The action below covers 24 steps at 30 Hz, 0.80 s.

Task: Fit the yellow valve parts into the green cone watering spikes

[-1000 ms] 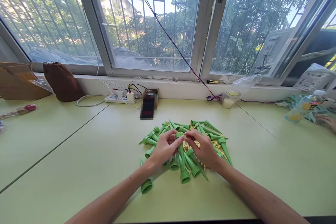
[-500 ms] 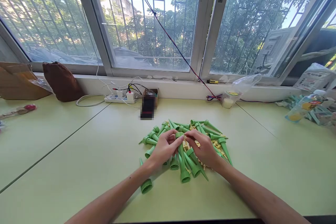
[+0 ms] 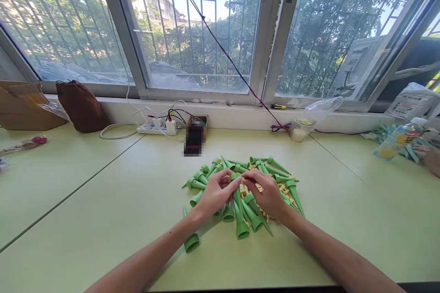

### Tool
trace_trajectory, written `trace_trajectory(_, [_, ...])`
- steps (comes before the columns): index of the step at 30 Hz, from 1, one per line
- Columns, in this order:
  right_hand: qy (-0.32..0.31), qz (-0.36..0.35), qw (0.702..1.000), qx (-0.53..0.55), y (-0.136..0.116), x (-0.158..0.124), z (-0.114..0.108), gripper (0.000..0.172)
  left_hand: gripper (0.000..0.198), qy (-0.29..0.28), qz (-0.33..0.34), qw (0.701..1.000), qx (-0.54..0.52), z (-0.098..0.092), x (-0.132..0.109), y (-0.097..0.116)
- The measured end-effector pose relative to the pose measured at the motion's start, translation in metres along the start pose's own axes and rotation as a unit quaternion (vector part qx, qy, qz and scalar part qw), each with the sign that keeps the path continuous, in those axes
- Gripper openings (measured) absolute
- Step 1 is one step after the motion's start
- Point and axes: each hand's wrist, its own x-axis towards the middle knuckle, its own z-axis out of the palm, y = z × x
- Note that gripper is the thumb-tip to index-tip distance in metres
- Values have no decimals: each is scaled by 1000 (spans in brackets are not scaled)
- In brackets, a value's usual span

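My left hand (image 3: 213,195) is closed around a green plastic watering spike (image 3: 235,176), its ribbed wide end up between thumb and fingers. Close against that end, the fingertips of my right hand (image 3: 268,194) are pinched together. What they hold, if anything, is too small and covered to make out. Beneath both hands spreads a pile of similar green cone-shaped spikes (image 3: 242,231), mixed with small pale yellow plastic pieces (image 3: 283,189). One loose spike (image 3: 191,243) lies by my left forearm.
Along the window wall are a brown pouch (image 3: 80,107), a cardboard box (image 3: 27,107), a power strip (image 3: 158,129) with cables, and a bagged jar (image 3: 300,130). At right, a bottle (image 3: 400,138) stands tilted beside teal pieces, where another person's hand (image 3: 429,158) shows.
Another person's hand has come into view at the right edge, by the teal pieces. My own hands and the green spike have hardly moved.
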Motion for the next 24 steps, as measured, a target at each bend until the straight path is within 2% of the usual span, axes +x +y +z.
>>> trace_trajectory(24, [-4, 6, 1000, 4, 1, -1, -1, 12, 41, -2, 1, 1000, 0, -1, 1, -4])
